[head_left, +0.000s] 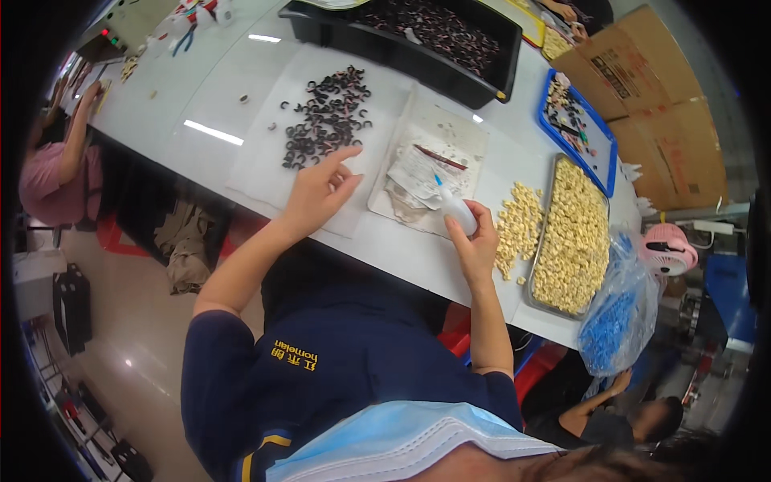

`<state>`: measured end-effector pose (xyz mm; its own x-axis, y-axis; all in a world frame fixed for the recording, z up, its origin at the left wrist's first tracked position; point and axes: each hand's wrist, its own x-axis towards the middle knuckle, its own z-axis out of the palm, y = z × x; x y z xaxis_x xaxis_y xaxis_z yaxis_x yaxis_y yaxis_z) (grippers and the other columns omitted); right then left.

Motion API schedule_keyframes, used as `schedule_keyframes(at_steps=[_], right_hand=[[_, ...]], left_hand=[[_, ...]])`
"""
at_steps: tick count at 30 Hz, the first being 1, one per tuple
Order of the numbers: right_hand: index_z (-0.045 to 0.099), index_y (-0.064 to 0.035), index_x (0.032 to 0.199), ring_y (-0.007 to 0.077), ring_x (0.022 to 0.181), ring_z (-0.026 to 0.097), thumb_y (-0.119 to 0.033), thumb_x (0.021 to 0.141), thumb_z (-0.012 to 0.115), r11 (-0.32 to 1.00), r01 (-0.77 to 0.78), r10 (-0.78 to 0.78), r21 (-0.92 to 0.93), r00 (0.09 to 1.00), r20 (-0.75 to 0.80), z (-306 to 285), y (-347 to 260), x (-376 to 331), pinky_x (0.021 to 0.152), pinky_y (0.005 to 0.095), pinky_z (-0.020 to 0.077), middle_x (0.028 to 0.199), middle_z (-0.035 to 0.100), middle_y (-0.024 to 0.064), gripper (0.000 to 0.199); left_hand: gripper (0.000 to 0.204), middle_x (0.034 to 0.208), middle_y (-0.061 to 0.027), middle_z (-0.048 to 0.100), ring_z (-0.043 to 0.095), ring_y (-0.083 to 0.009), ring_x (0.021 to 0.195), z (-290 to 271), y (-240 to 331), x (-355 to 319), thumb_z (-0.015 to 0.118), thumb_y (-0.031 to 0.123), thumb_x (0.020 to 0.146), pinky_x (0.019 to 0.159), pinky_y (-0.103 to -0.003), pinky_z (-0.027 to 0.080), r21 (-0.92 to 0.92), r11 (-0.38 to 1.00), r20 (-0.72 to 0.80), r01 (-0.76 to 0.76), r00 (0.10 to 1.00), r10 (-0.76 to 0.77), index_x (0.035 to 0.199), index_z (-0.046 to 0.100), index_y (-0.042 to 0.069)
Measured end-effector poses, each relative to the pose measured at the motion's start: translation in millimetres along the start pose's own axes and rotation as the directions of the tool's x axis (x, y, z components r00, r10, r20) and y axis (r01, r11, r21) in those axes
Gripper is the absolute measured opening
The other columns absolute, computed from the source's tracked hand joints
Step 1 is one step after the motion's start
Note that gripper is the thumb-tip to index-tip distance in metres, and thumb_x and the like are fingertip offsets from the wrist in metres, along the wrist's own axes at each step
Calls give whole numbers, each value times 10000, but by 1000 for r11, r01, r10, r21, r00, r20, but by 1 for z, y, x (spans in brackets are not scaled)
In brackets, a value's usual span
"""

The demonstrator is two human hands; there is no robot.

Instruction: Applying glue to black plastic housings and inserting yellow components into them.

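Observation:
My left hand [315,198] hovers at the near edge of a loose pile of small dark C-shaped pieces [325,120], thumb and index finger apart and nothing seen between them. The pile lies on a white sheet [265,165]. In my right hand [479,253] is a white squeeze bottle [459,214], tilted, its thin blue tip pointing up and left. That tip is over an off-white tray [384,191] holding a crumpled white cloth [414,181] and a slim dark-red stick-like tool [440,157]. Right of the bottle lies a heap of small yellowish pieces [518,229].
A tray [549,210] full of yellowish pieces stands right. Behind are a black bin [385,60] of dark pieces, a blue tray [572,158] and cardboard [666,145]. A bag of blue bits [614,329] and pink fan [668,251] flank the table's right end. Other people sit nearby.

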<state>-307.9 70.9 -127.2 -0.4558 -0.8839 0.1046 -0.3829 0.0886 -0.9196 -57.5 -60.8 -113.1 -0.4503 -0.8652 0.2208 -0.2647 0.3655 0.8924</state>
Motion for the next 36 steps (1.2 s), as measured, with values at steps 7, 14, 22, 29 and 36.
schedule_keyframes(at_steps=[7,14,22,29,36], right_hand=[[568,-14,1067,162,861,593,-152,749,707,999,-48,47,27,999,5,4,8,-3,750,270,472,961,620,96,373],[566,-15,1074,153,858,592,-147,752,708,998,-30,30,-51,1000,-10,9,6,-2,735,267,477,971,617,89,376],[538,-11,1074,140,859,557,-125,775,681,996,-26,31,87,998,-48,0,4,-4,740,258,460,961,580,72,351],[488,-46,1117,126,810,586,-139,831,640,858,-262,244,441,965,98,-5,-4,-9,687,230,457,968,597,59,337],[477,-65,1116,144,812,581,-159,814,671,784,-236,227,574,970,90,-9,-9,-27,660,246,458,965,592,53,371]], left_hand=[[130,784,-70,635,573,-121,644,-83,-49,-8,615,84,819,559,-242,431,166,970,-509,178,858,-70,924,645,12],[134,838,-108,599,600,-257,726,-89,-78,26,629,96,787,622,-323,478,558,826,-361,82,920,152,913,633,48],[125,846,-67,598,571,-152,718,-72,-60,22,548,74,869,642,-256,458,96,994,-416,49,909,-4,966,606,20],[248,952,-77,618,573,-110,804,-5,13,-41,549,39,875,728,-234,467,-743,542,215,393,907,-362,1112,580,-28],[303,988,-114,625,615,-156,868,43,30,-50,595,57,855,754,-235,482,-765,366,425,530,843,-331,1143,529,-9]])
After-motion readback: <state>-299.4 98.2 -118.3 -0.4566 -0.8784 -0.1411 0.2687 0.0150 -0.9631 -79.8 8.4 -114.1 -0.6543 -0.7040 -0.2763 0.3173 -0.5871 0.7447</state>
